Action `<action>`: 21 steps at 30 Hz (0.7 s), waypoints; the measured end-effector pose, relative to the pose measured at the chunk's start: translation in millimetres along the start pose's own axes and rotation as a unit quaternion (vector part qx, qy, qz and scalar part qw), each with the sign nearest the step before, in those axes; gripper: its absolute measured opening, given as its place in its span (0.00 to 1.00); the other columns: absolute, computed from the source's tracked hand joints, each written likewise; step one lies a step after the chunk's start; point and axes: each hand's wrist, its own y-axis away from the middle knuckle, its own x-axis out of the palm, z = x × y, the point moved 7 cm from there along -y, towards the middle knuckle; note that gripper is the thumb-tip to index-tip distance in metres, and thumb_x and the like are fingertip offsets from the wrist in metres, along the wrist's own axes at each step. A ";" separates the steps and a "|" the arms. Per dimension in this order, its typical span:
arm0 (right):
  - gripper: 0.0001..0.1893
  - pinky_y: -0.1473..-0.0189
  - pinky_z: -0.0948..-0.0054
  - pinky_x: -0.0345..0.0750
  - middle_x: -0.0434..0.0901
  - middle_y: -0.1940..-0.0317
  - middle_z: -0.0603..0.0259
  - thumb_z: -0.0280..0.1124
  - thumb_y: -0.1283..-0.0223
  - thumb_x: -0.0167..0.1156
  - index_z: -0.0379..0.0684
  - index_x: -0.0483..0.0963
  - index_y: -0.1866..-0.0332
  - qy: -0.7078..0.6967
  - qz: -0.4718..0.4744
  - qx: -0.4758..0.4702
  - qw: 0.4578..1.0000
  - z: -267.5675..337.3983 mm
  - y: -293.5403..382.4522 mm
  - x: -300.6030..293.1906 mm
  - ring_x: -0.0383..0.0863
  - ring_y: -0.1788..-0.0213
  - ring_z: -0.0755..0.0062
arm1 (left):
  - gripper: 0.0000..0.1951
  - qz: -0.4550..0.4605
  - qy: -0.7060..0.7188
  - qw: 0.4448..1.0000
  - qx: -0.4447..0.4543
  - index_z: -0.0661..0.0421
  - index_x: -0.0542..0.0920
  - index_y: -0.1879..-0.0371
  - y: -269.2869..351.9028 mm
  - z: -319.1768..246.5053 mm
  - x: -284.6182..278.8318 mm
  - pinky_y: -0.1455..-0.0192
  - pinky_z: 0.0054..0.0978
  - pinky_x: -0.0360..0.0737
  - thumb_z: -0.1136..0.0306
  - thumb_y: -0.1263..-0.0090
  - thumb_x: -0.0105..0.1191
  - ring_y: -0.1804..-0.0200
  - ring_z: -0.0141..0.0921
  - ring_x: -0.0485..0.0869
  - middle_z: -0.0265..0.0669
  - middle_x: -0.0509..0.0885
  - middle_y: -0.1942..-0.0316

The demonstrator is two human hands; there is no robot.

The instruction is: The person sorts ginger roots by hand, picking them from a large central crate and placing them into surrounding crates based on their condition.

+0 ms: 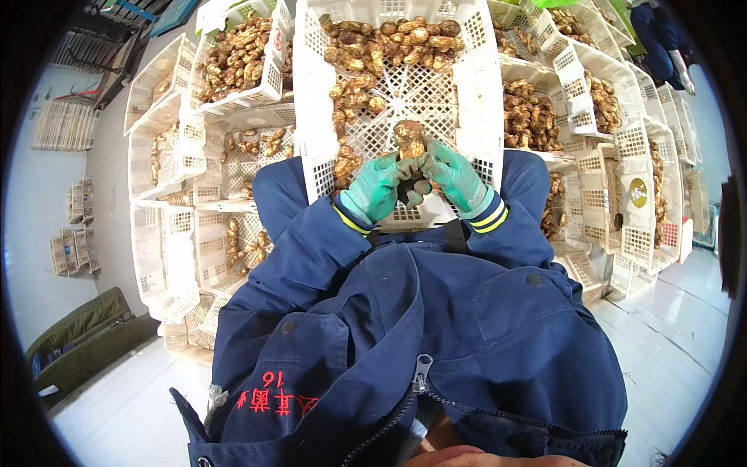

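My left hand (376, 184), in a green-coated glove, grips one side of a brown mushroom (410, 137). My right hand (458, 178), gloved alike, holds its other side, so the mushroom stands upright between my fingers with its cap pointing away from me. Both hands are over the near part of a white plastic crate (478, 87). Inside that crate, mushrooms (402, 41) lie along the far wall and down the left side. Dark soil or dirt marks the glove fingertips. The lower end of the held mushroom is partly hidden by my fingers.
White perforated crates of mushrooms stand at left (239, 58) and right (531, 117), some stacked. A green fabric case (87, 338) lies on the floor at far left. A person (659, 44) in dark blue clothing is at the upper right. Folded crates (65, 125) lean at the left wall.
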 end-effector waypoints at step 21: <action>0.21 0.42 0.62 0.72 0.80 0.53 0.50 0.34 0.39 0.51 0.43 0.70 0.40 0.649 0.095 0.083 0.750 -4.1 13.5 -46.4 0.79 0.50 0.53 | 0.25 0.017 -0.700 0.707 -0.104 0.53 0.71 0.36 -27.4 6.9 -60.6 0.37 0.32 0.73 0.57 0.30 0.52 0.40 0.37 0.77 0.43 0.77 0.41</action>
